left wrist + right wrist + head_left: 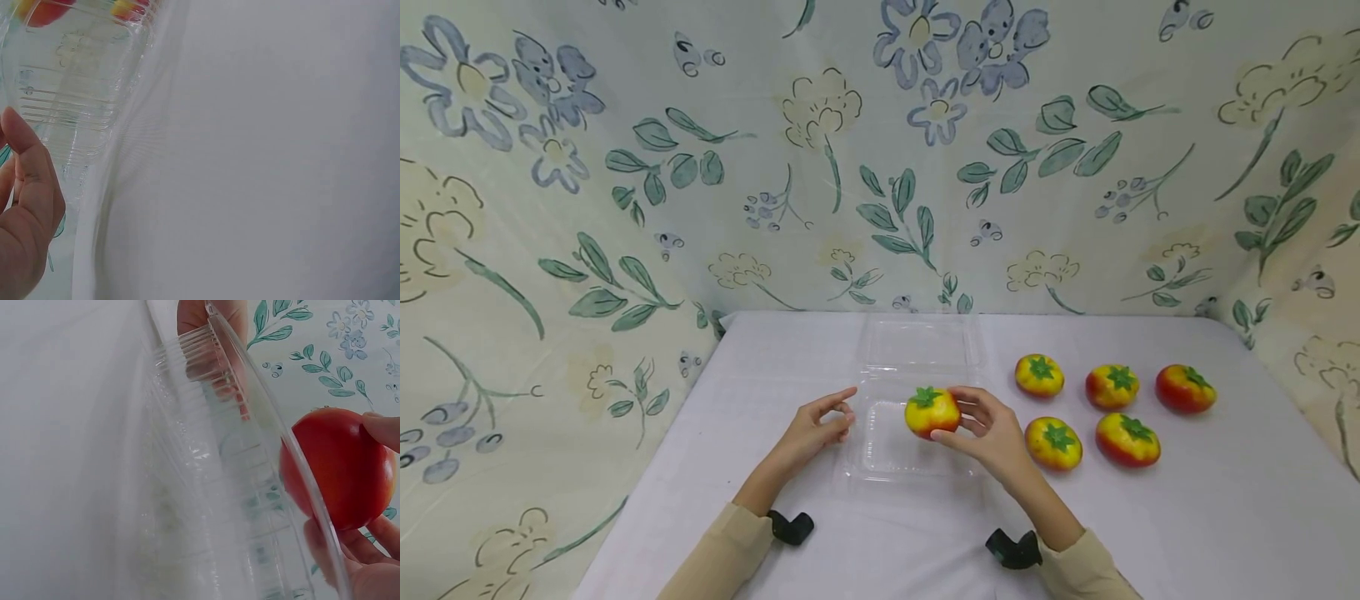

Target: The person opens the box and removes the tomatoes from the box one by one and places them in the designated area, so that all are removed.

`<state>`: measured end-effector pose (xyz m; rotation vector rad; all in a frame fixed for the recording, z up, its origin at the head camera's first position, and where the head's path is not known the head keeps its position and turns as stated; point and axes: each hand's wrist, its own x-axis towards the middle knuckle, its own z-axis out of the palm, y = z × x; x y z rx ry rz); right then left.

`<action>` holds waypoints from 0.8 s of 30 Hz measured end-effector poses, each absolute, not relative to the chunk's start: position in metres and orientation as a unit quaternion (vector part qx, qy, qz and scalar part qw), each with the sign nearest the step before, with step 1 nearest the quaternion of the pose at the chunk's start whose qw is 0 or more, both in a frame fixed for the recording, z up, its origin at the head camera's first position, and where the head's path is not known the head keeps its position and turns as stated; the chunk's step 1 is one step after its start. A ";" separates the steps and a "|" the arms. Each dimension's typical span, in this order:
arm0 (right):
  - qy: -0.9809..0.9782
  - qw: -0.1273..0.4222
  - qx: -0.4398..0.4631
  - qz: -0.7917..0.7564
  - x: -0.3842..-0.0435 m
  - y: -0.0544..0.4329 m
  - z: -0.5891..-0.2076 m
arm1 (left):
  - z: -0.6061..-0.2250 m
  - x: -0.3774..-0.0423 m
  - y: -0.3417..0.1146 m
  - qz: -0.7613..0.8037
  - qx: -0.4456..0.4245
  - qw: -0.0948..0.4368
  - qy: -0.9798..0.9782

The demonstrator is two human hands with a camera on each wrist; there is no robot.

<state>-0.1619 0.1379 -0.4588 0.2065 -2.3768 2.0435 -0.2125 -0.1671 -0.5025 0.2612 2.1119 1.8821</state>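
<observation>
My right hand [992, 433] holds a red-and-yellow persimmon [931, 412] with a green leafy top, thumb on one side and fingers on the other. The fruit is above a clear plastic clamshell box [880, 467], which lies with its lid [917, 337] folded back. In the right wrist view the persimmon [340, 469] shows its red side, partly behind the box's clear wall. My left hand [812, 429] is beside the box's left edge with its fingers loosely bent and nothing seen between them. Whether it touches the box is unclear in the left wrist view.
Several more persimmons sit to the right on the white-covered table [1225, 483], among them one at the far right [1185, 389] and one closest to my right hand [1054, 443]. A floral cloth [925, 233] hangs behind the table and along its sides.
</observation>
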 end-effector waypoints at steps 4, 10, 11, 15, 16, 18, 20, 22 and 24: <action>-0.755 0.002 0.072 0.652 -0.161 0.142 -0.460 | -0.502 -0.212 -0.167 0.655 0.092 0.150 0.735; -0.755 0.003 0.076 0.652 -0.160 0.146 -0.459 | -0.503 -0.212 -0.167 0.651 0.091 0.147 0.739; -0.754 0.003 0.077 0.653 -0.160 0.146 -0.459 | -0.503 -0.213 -0.167 0.650 0.090 0.147 0.740; -0.753 0.008 0.080 0.653 -0.161 0.150 -0.461 | -0.504 -0.213 -0.167 0.652 0.091 0.148 0.739; -0.753 0.009 0.082 0.653 -0.161 0.151 -0.461 | -0.504 -0.213 -0.167 0.652 0.091 0.148 0.738; -0.753 0.010 0.084 0.653 -0.161 0.152 -0.461 | -0.504 -0.213 -0.167 0.654 0.090 0.148 0.736; -0.753 0.010 0.083 0.652 -0.161 0.154 -0.460 | -0.503 -0.213 -0.167 0.655 0.088 0.148 0.736; -0.753 0.011 0.082 0.652 -0.160 0.155 -0.459 | -0.503 -0.213 -0.167 0.657 0.086 0.149 0.734; -0.754 0.014 0.079 0.652 -0.160 0.157 -0.459 | -0.503 -0.213 -0.166 0.658 0.084 0.149 0.734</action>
